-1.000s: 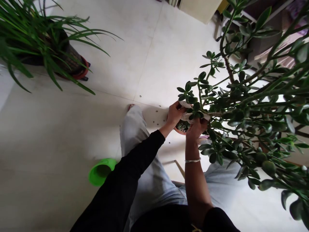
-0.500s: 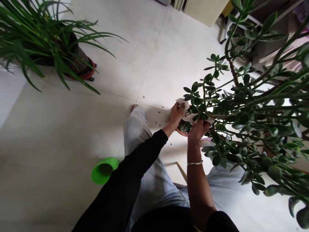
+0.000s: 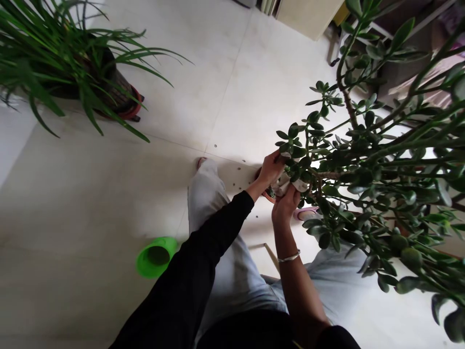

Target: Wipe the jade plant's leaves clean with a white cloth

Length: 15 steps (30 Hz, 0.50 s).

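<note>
Terracotta pot [image 3: 267, 195] mostly behind left hand [image 3: 271, 169], right hand [image 3: 286, 204]; jade plant [image 3: 348, 109] cut off.

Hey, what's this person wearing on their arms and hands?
The left hand and right hand are bare, with no gloves. The left arm has a long black sleeve reaching the wrist. The right forearm is bare, with a thin silver bangle at the wrist, and a black sleeve shows only near the elbow.

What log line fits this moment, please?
left hand: white cloth | right hand: white cloth | around: green jade plant stem | below: round terracotta pot
</note>
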Tool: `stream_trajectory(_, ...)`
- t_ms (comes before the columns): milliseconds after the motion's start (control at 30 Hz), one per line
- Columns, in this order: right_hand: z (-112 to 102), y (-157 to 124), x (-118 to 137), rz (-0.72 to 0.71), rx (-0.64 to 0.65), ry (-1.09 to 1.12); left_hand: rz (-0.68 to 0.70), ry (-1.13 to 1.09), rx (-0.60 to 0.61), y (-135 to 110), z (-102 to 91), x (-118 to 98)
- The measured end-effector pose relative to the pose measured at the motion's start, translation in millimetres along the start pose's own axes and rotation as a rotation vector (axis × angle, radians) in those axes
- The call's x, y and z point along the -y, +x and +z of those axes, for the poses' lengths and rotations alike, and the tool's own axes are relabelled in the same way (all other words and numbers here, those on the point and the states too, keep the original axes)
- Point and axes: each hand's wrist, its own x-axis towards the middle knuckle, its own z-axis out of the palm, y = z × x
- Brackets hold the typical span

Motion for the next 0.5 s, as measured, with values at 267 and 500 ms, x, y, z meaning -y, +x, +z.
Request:
stream_trajectory(267,-1,-14,8,0.006,-0.028,0.104,0.048,-0.059,0.062,-6,-5.5,-2)
stream_trajectory(500,2,-24,11,0.037,-0.037,0.128,0.032,-0.059,0.051,-3,-6.8,2)
